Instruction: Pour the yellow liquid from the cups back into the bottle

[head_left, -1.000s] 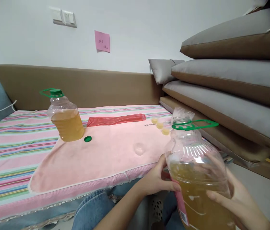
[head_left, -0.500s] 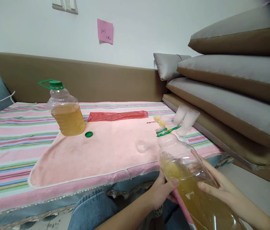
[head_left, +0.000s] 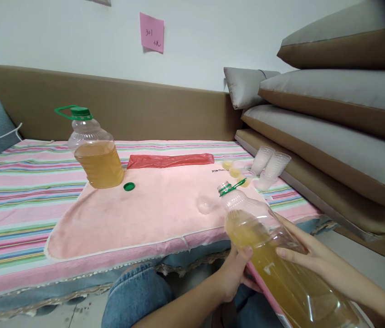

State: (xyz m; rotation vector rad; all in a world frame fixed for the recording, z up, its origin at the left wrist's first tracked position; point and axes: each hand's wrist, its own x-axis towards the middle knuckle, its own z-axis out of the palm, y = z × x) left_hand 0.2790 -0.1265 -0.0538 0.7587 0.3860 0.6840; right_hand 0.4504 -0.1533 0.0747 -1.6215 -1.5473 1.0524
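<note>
A big clear plastic bottle (head_left: 264, 241) of yellow liquid lies tilted over my lap, its uncapped neck pointing up and left. My left hand (head_left: 229, 275) is closed on the bottle's lower left side, thumb on top. Around the far side reaches my right hand (head_left: 303, 259), its thumb pressed against the plastic and most fingers hidden behind. Just left of the neck, a clear plastic cup (head_left: 204, 205) stands on the pink cloth (head_left: 134, 218). A loose green cap (head_left: 129, 186) rests on that cloth.
At left stands a second, capped bottle (head_left: 101, 164) of yellow liquid. A red plastic bag (head_left: 170, 161) lies behind the cloth. Several cups with yellow liquid (head_left: 235, 172) are near stacked clear cups (head_left: 274, 168). Grey-brown cushions (head_left: 336, 95) pile up on the right.
The bottle has tipped further, bringing its neck closer to the cup; both hands have kept their hold. My view has dipped slightly.
</note>
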